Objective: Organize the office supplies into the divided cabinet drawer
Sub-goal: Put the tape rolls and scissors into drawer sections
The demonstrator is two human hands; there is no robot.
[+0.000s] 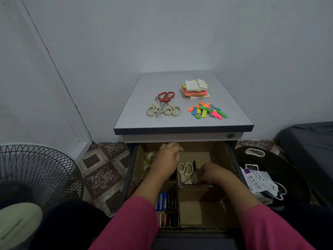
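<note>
The cabinet drawer is pulled out, split by cardboard dividers. My right hand is in the back middle compartment, fingers curled against a pair of cream-handled scissors whose dark blade points up. My left hand hovers over the divider beside the tape rolls; its fingers bend down out of sight. On the cabinet top lie red scissors, cream scissors, a stack of sticky notes and coloured paper strips.
Pens and markers fill the front left compartment; the front right compartment holds nothing. A black fan stands on the floor at left. A dark bag with papers lies at right, next to dark furniture.
</note>
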